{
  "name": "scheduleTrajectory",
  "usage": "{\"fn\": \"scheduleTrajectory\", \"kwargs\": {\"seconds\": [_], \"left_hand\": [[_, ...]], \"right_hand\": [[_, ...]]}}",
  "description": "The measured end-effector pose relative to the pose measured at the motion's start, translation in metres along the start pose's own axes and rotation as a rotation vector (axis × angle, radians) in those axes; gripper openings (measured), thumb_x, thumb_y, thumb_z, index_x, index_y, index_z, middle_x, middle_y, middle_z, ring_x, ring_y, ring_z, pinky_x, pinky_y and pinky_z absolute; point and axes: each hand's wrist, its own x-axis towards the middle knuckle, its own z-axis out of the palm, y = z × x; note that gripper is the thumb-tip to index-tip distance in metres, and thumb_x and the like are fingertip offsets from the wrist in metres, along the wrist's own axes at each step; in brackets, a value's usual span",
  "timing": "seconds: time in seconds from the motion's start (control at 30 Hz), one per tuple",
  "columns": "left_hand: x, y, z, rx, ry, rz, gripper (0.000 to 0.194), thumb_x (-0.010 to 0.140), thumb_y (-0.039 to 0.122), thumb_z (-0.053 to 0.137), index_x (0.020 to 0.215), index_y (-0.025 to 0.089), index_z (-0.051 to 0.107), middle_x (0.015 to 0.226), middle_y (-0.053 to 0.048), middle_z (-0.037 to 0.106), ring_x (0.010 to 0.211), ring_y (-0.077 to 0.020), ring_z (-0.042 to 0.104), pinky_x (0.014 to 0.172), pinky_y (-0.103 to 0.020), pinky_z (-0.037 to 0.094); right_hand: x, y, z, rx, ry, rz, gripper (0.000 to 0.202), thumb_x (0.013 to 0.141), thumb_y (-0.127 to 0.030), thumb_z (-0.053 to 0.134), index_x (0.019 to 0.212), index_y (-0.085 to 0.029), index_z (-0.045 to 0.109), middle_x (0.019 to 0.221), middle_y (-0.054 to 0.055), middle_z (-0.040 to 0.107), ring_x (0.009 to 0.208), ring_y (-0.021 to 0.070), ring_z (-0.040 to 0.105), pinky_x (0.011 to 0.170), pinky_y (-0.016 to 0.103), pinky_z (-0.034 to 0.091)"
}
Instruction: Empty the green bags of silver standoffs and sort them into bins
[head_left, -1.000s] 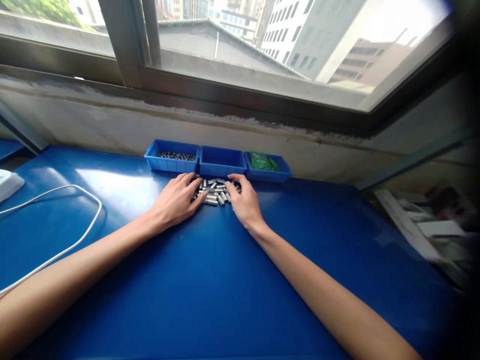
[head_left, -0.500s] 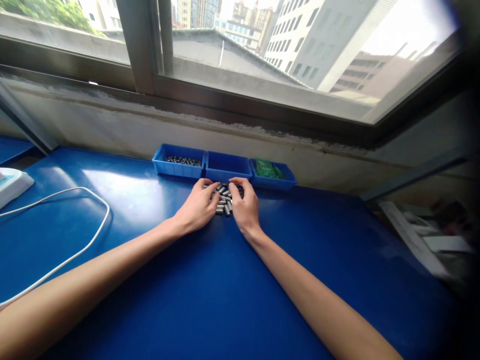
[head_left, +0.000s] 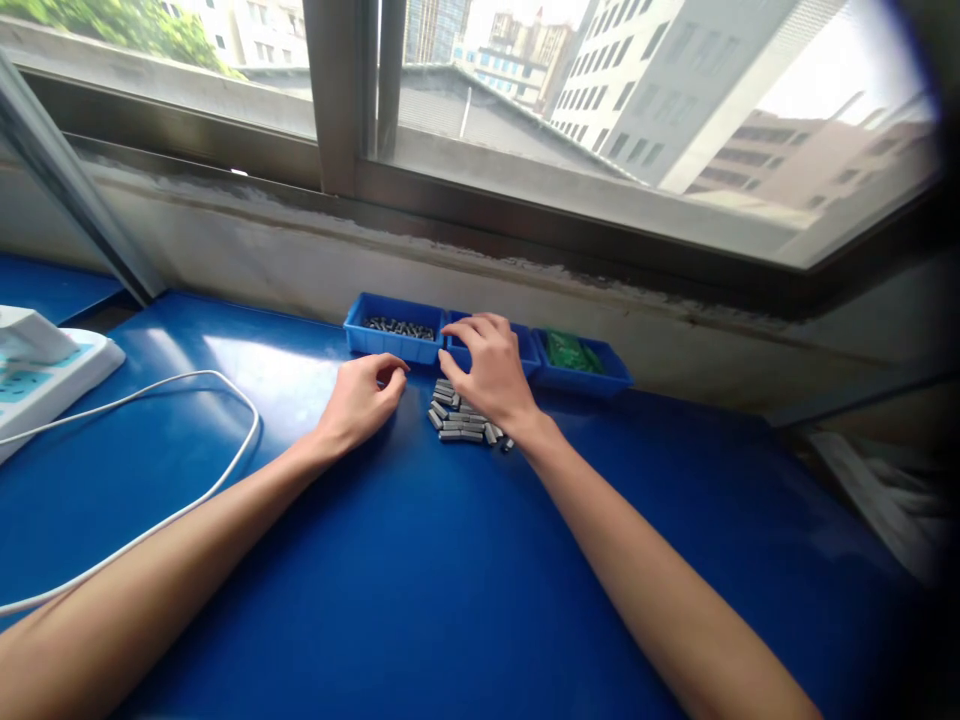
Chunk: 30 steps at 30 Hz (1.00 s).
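A loose pile of short grey metal hex standoffs (head_left: 461,428) lies on the blue table. My right hand (head_left: 491,372) hovers over the pile's far right part, its fingers spread and bent toward the middle blue bin (head_left: 531,368); no object shows between them. Left of the pile, my left hand (head_left: 361,402) is curled with thumb and index tips close together. Whether something small sits between those tips cannot be made out. The left blue bin (head_left: 394,347), just beyond that hand, holds many small metal parts (head_left: 401,328).
At the right end of the row, another blue bin (head_left: 585,380) contains green pieces (head_left: 571,350). A white cable (head_left: 251,425) loops across the left of the table, near a white power strip (head_left: 90,358). Behind the bins stand a wall and window.
My left hand has moved left, away from the standoffs. The right hand has risen and reached forward toward the middle bin, fingers spreading. The whole view has shifted slightly.
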Motion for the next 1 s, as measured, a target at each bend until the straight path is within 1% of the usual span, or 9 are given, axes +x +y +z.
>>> {"fn": "scheduleTrajectory", "kwargs": {"seconds": [0.1, 0.2, 0.33, 0.43, 0.57, 0.73, 0.87, 0.93, 1.0], "left_hand": [[0.001, -0.002, -0.002, 0.005, 0.025, -0.044, 0.025, 0.087, 0.027, 0.052, 0.091, 0.018, 0.075, 0.082, -0.004, 0.076, 0.075, -0.0204, 0.073, 0.069, -0.027, 0.056], [0.002, -0.003, -0.003, -0.016, 0.035, -0.076, 0.025, 0.086, 0.025, 0.051, 0.087, 0.018, 0.075, 0.076, -0.004, 0.075, 0.068, -0.0192, 0.072, 0.066, -0.026, 0.056], [0.005, -0.004, -0.001, -0.102, 0.044, -0.149, 0.023, 0.085, 0.026, 0.053, 0.092, 0.018, 0.074, 0.076, -0.003, 0.075, 0.063, -0.0183, 0.072, 0.062, -0.025, 0.057], [0.007, -0.005, -0.003, -0.265, 0.057, -0.260, 0.027, 0.089, 0.036, 0.055, 0.093, 0.016, 0.073, 0.081, -0.006, 0.076, 0.070, -0.0208, 0.075, 0.062, -0.027, 0.059], [0.007, -0.003, -0.009, -0.386, -0.044, -0.299, 0.045, 0.087, 0.059, 0.063, 0.091, 0.016, 0.076, 0.091, -0.009, 0.078, 0.087, -0.0270, 0.076, 0.080, -0.034, 0.062], [0.008, 0.001, -0.017, -0.786, -0.137, -0.411, 0.055, 0.077, 0.066, 0.074, 0.103, 0.018, 0.073, 0.115, -0.012, 0.075, 0.117, -0.0299, 0.068, 0.104, -0.042, 0.055], [0.007, 0.005, -0.020, -1.101, -0.216, -0.228, 0.058, 0.078, 0.062, 0.076, 0.119, 0.023, 0.063, 0.139, -0.011, 0.062, 0.130, -0.0310, 0.060, 0.108, -0.050, 0.053], [0.006, 0.007, -0.021, -1.130, -0.234, -0.154, 0.059, 0.079, 0.058, 0.076, 0.122, 0.021, 0.060, 0.141, -0.012, 0.060, 0.132, -0.0335, 0.058, 0.107, -0.051, 0.053], [0.005, 0.008, -0.020, -1.139, -0.232, -0.150, 0.057, 0.081, 0.053, 0.075, 0.123, 0.019, 0.059, 0.139, -0.013, 0.061, 0.133, -0.0346, 0.057, 0.106, -0.051, 0.054]], "right_hand": [[0.023, 0.000, 0.015, -0.173, -0.152, -0.042, 0.024, 0.087, -0.027, 0.068, 0.107, -0.017, 0.076, 0.132, 0.016, 0.063, 0.135, 0.0400, 0.042, 0.108, 0.056, 0.040], [0.036, 0.004, 0.027, -0.210, -0.262, -0.082, 0.017, 0.083, -0.023, 0.073, 0.099, -0.019, 0.078, 0.127, 0.013, 0.066, 0.134, 0.0402, 0.043, 0.108, 0.057, 0.040], [0.042, 0.010, 0.034, -0.128, -0.275, -0.122, 0.013, 0.080, -0.021, 0.076, 0.093, -0.022, 0.079, 0.119, 0.008, 0.072, 0.130, 0.0363, 0.046, 0.106, 0.055, 0.042], [0.040, 0.013, 0.035, -0.023, -0.258, -0.130, 0.007, 0.081, -0.020, 0.075, 0.086, -0.022, 0.079, 0.114, 0.006, 0.075, 0.127, 0.0332, 0.050, 0.104, 0.050, 0.046], [0.037, 0.009, 0.026, 0.088, -0.178, -0.127, 0.005, 0.079, -0.020, 0.075, 0.077, -0.022, 0.079, 0.120, 0.005, 0.076, 0.130, 0.0328, 0.050, 0.105, 0.049, 0.048], [0.037, -0.015, -0.009, 0.234, -0.068, -0.116, 0.003, 0.078, -0.026, 0.079, 0.075, -0.025, 0.079, 0.118, 0.003, 0.077, 0.126, 0.0318, 0.055, 0.107, 0.052, 0.047], [0.028, -0.036, -0.027, 0.387, -0.114, -0.112, 0.007, 0.081, -0.032, 0.078, 0.079, -0.026, 0.080, 0.115, 0.002, 0.077, 0.120, 0.0284, 0.063, 0.106, 0.048, 0.050], [0.019, -0.040, -0.028, 0.464, -0.172, -0.093, 0.009, 0.081, -0.034, 0.079, 0.080, -0.025, 0.080, 0.120, 0.004, 0.076, 0.116, 0.0271, 0.067, 0.105, 0.044, 0.052], [0.010, -0.038, -0.025, 0.524, -0.192, -0.074, 0.013, 0.081, -0.033, 0.079, 0.090, -0.024, 0.080, 0.128, 0.006, 0.072, 0.119, 0.0270, 0.067, 0.106, 0.042, 0.051]]}}
